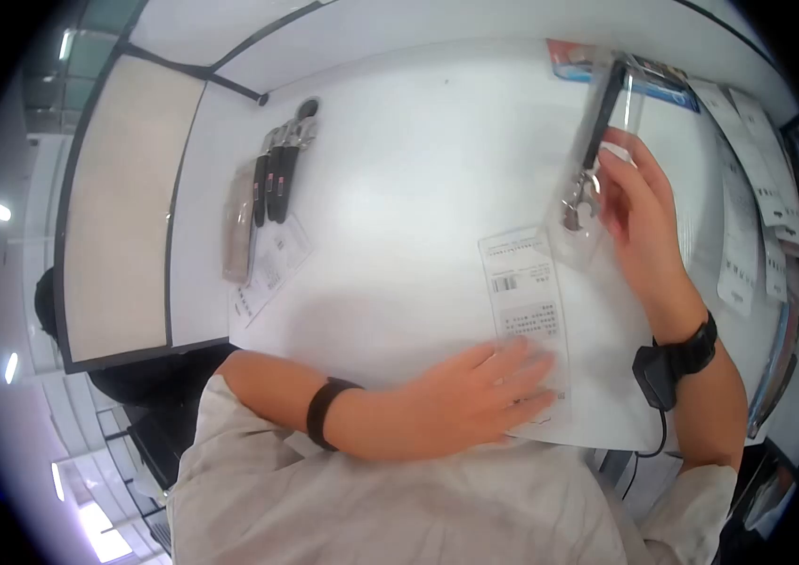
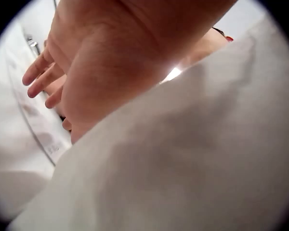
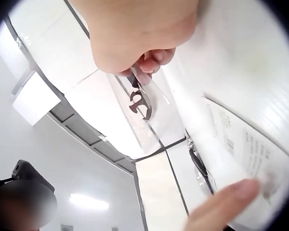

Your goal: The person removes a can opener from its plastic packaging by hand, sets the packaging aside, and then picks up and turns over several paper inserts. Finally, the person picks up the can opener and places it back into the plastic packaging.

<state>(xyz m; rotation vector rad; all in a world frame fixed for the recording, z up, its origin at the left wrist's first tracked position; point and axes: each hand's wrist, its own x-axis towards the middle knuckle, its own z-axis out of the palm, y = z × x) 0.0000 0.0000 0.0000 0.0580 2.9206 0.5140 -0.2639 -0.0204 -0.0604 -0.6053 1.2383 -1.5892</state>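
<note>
My right hand point(image 1: 645, 212) pinches a clear plastic sleeve point(image 1: 564, 240) at the right of the table. Inside the sleeve is a black-handled tool point(image 1: 604, 118) with a notched metal head; that head points down toward me in the head view. In the right wrist view the notched head hangs below the curled fingers. My left hand point(image 1: 447, 400) lies near the front edge, fingers spread and blurred, overlapping the lower end of a printed backing card point(image 1: 517, 273). In the left wrist view, clothing covers much of the picture beside the left hand point(image 2: 106, 72).
Several black-handled tools point(image 1: 277, 179) lie at the left beside a packaged item point(image 1: 239, 221) and a printed card point(image 1: 277, 259). A red and blue package point(image 1: 673, 94) lies at the back right. Several white cards point(image 1: 739, 235) line the right side. A partition point(image 1: 126, 217) borders the left.
</note>
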